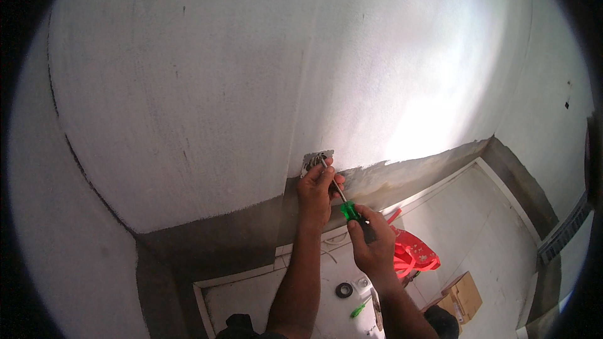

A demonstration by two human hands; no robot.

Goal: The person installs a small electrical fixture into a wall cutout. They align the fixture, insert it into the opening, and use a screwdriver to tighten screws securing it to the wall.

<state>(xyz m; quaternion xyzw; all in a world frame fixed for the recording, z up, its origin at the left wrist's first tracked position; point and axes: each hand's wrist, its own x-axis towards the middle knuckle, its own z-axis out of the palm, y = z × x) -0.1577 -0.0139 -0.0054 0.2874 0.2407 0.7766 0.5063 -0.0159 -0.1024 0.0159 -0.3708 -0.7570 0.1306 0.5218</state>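
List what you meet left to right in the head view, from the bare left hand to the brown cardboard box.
Bare left hand → green plastic screwdriver handle → bare right hand → red bag with a pale pattern → brown cardboard box.

Not a word, label, number or sign legible anywhere in the frame. On the red bag (416,250), right of lower centre, only pale printed marks, too small and blurred to tell as lettering or pattern. On the cardboard box (465,295) at lower right, likewise nothing readable.
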